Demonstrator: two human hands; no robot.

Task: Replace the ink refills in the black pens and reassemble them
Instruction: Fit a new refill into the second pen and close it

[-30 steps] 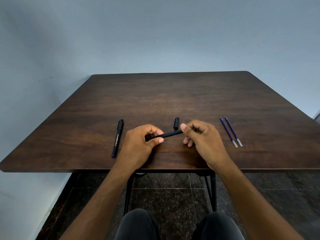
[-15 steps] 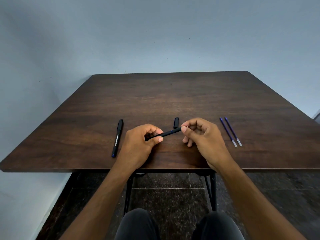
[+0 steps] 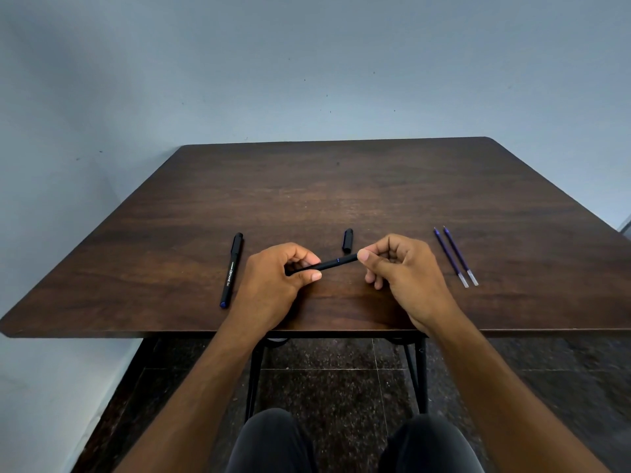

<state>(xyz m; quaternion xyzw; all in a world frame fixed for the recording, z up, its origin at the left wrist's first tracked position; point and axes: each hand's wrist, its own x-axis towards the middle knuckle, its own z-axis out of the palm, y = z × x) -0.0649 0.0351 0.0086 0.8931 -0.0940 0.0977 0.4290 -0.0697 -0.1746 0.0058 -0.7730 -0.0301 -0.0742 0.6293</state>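
Gripping one black pen (image 3: 324, 265) between them, both hands hovered just above the front edge of the dark wooden surface (image 3: 341, 186), near its middle. The left hand (image 3: 273, 285) had its fingers and thumb curled round the pen's lower end, while the right hand (image 3: 399, 268) pinched the upper end between thumb and forefinger, its other fingers curled loosely beneath. The pen slanted up from left to right, with a thin blue ring showing on the barrel close to the right thumb; what the barrel held inside could not be told. Just beyond the pen, a short black cap (image 3: 347, 240) lay on the surface by itself, apart from both hands. Toward the front-left corner a second black pen (image 3: 231, 270) lay capped and untouched, running roughly front to back, white lettering on its barrel and a blue tip at the end nearest the front edge. Toward the right edge, two blue ink refills (image 3: 456, 256) lay side by side, nearly touching, their clear ends pointing to the front edge. Below the surface showed black metal legs (image 3: 414, 373), a speckled dark floor (image 3: 334, 387) and the person's knees (image 3: 273, 442) in dark cloth.
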